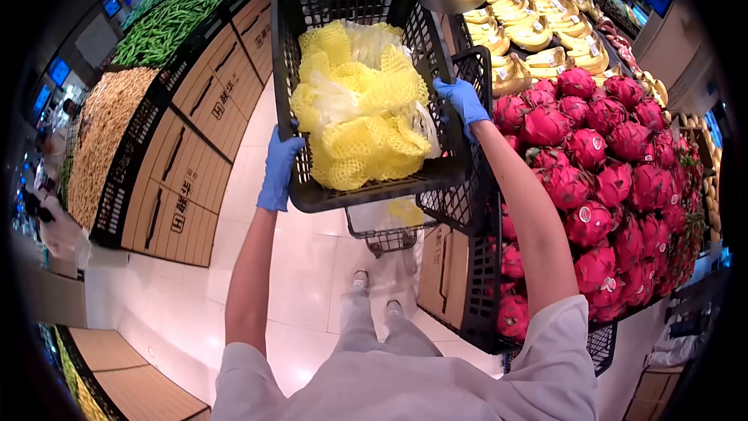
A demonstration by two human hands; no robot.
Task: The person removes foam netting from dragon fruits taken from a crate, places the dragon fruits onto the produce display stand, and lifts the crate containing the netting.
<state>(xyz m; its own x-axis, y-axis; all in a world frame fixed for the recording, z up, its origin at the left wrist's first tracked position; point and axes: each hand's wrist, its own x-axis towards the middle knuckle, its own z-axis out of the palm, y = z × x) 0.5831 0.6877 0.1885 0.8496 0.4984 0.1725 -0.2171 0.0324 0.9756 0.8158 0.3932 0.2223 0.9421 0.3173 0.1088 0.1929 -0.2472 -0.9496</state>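
Observation:
A black plastic crate (366,196) with slotted walls is held up in front of me, tilted so its inside shows. Yellow foam fruit nets (362,144) and clear plastic film fill it in a loose heap. My left hand (279,173), in a blue glove, grips the crate's left side near the front corner. On the opposite side, my right hand (463,104), also gloved in blue, is closed on the wall; part of its fingers is hidden. Beneath the crate, a small wheeled cart (389,222) holds more film and a yellow net.
To my right rises a pile of dragon fruit (592,179), with bananas (538,19) behind it. Another black crate (466,203) stands against that display. Green peppers (183,12) and peanuts (109,140) lie on the left stand. A person (58,226) is at far left.

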